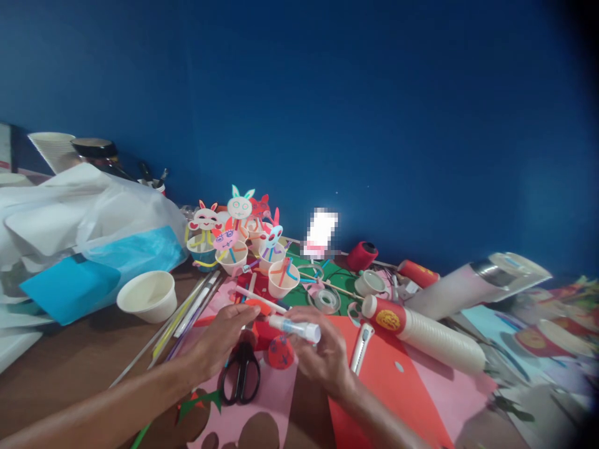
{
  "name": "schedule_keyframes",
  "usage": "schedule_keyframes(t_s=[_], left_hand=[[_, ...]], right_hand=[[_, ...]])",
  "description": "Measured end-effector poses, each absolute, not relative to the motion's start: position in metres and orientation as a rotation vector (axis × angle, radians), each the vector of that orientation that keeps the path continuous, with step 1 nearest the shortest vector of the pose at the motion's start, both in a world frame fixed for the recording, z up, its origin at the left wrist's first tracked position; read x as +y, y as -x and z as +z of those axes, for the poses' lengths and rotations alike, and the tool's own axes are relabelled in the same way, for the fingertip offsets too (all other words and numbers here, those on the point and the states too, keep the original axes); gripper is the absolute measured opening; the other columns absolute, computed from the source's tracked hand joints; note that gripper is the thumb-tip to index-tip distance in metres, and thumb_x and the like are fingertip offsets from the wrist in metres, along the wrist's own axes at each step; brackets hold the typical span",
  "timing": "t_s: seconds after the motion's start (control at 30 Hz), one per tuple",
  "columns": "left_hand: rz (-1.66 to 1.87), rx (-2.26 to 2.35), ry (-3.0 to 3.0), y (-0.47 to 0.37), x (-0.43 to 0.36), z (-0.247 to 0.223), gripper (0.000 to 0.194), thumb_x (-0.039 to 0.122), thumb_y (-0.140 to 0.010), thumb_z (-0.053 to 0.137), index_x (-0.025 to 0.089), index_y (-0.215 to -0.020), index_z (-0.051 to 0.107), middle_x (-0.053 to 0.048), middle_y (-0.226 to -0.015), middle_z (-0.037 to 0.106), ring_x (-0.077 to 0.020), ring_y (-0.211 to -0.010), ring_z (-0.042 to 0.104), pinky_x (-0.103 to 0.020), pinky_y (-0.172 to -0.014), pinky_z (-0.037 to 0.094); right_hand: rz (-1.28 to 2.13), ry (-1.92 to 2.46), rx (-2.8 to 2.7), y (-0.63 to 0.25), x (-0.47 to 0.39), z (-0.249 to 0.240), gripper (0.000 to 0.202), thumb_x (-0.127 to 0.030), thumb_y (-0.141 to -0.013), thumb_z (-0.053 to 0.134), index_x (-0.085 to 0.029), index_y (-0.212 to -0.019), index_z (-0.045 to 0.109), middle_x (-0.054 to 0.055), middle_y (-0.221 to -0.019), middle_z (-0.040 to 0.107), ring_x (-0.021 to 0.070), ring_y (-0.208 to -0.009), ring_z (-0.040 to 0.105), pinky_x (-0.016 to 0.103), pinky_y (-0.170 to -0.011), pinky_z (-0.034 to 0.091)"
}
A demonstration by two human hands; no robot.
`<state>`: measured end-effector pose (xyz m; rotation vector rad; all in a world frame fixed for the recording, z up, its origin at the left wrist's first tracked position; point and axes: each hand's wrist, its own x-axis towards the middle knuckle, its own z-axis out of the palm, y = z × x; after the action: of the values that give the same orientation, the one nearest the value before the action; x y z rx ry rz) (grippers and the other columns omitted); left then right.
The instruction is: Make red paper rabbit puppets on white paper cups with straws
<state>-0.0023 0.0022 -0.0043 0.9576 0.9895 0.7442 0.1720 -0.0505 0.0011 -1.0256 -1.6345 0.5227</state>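
My left hand (225,330) pinches a small red-orange paper piece (258,307). A glue stick (304,330) with a clear barrel is gripped in my right hand (325,358), its tip close to the paper piece; I cannot tell whether they touch. Below my hands lies a round red paper face (281,353) with drawn features. Black-handled scissors (240,374) rest on the pink paper (266,399), which has round holes cut out of it. To the right of my right hand a white utility knife (362,349) lies on red paper (393,386).
Paper cups with animal-faced figures (240,207) stand behind my hands. At right lies a long stack of paper cups (440,340). Left are an empty paper cup (147,296), several pipe cleaners (175,321) and a plastic bag (93,206). A blue wall (365,112) closes the back.
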Motion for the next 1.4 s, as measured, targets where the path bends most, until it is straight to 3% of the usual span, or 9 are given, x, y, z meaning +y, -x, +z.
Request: schedule_keyframes(t_s=[0.1, 0.2, 0.4, 0.5, 0.7, 0.9, 1.13, 1.4], left_hand=[[0.756, 0.900, -0.961, 0.004, 0.008, -0.008, 0.023, 0.036, -0.073, 0.053, 0.016, -0.079, 0.062, -0.001, -0.069, 0.060, -0.0120, -0.059, 0.052, -0.025, -0.059, 0.042], [0.801, 0.905, -0.965, 0.007, 0.013, -0.009, 0.025, 0.036, -0.075, 0.053, 0.016, -0.085, 0.063, -0.004, -0.082, 0.063, -0.0113, -0.057, 0.053, -0.025, -0.055, 0.042], [0.963, 0.902, -0.925, 0.010, 0.022, -0.007, 0.020, 0.032, -0.074, 0.056, 0.016, -0.083, 0.064, -0.004, -0.089, 0.063, -0.0084, -0.054, 0.051, -0.022, -0.052, 0.043], [0.971, 0.865, -0.885, 0.013, 0.023, -0.007, 0.020, 0.030, -0.073, 0.057, 0.015, -0.086, 0.064, -0.005, -0.088, 0.064, -0.0089, -0.055, 0.052, -0.023, -0.052, 0.044], [1.057, 0.822, -0.887, 0.023, 0.026, -0.002, 0.016, 0.026, -0.073, 0.058, 0.014, -0.079, 0.065, -0.007, -0.086, 0.066, -0.0133, -0.065, 0.056, -0.023, -0.056, 0.043], [1.092, 0.831, -0.960, 0.033, 0.032, 0.004, 0.017, 0.027, -0.074, 0.056, 0.014, -0.079, 0.065, -0.009, -0.091, 0.066, -0.0109, -0.057, 0.053, -0.024, -0.055, 0.042], [1.128, 0.771, -0.952, 0.035, 0.035, 0.004, 0.015, 0.025, -0.075, 0.057, 0.015, -0.080, 0.066, -0.007, -0.086, 0.067, -0.0111, -0.060, 0.052, -0.024, -0.057, 0.041], [1.059, 0.862, -0.961, 0.032, 0.031, 0.004, 0.014, 0.029, -0.073, 0.058, 0.018, -0.078, 0.067, -0.002, -0.075, 0.066, -0.0102, -0.061, 0.052, -0.022, -0.057, 0.041]], right_hand=[[0.720, 1.095, -1.339, -0.185, -0.042, 0.002, 0.011, -0.023, -0.074, 0.058, -0.018, -0.083, 0.060, 0.005, -0.083, 0.060, 0.0166, -0.075, 0.057, 0.029, -0.067, 0.047], [0.913, 1.054, -1.089, -0.199, -0.033, -0.002, 0.014, -0.027, -0.074, 0.058, -0.017, -0.084, 0.059, -0.001, -0.066, 0.054, 0.0094, -0.053, 0.050, 0.022, -0.051, 0.043], [1.117, 0.992, -1.155, -0.213, -0.024, -0.004, 0.020, -0.027, -0.070, 0.062, -0.019, -0.085, 0.051, -0.001, -0.073, 0.056, 0.0128, -0.062, 0.057, 0.027, -0.060, 0.046], [1.136, 1.146, -1.364, -0.215, -0.023, -0.001, 0.016, -0.027, -0.073, 0.058, -0.019, -0.082, 0.047, -0.001, -0.070, 0.057, 0.0129, -0.062, 0.057, 0.024, -0.056, 0.043], [0.767, 1.443, -1.872, -0.222, -0.024, 0.005, 0.011, -0.025, -0.077, 0.052, -0.019, -0.086, 0.054, 0.000, -0.077, 0.057, 0.0132, -0.070, 0.052, 0.025, -0.064, 0.040], [0.408, 1.407, -2.061, -0.211, -0.023, -0.018, 0.012, -0.025, -0.077, 0.055, -0.020, -0.088, 0.059, 0.003, -0.084, 0.059, 0.0170, -0.080, 0.052, 0.029, -0.072, 0.036], [0.069, 1.588, -2.115, -0.200, -0.030, -0.034, 0.012, -0.028, -0.079, 0.055, -0.025, -0.088, 0.062, 0.002, -0.082, 0.061, 0.0182, -0.080, 0.048, 0.032, -0.072, 0.029], [-0.219, 1.608, -2.322, -0.204, -0.034, -0.034, 0.016, -0.031, -0.084, 0.046, -0.022, -0.083, 0.059, 0.003, -0.071, 0.058, 0.0177, -0.073, 0.046, 0.033, -0.067, 0.023]])
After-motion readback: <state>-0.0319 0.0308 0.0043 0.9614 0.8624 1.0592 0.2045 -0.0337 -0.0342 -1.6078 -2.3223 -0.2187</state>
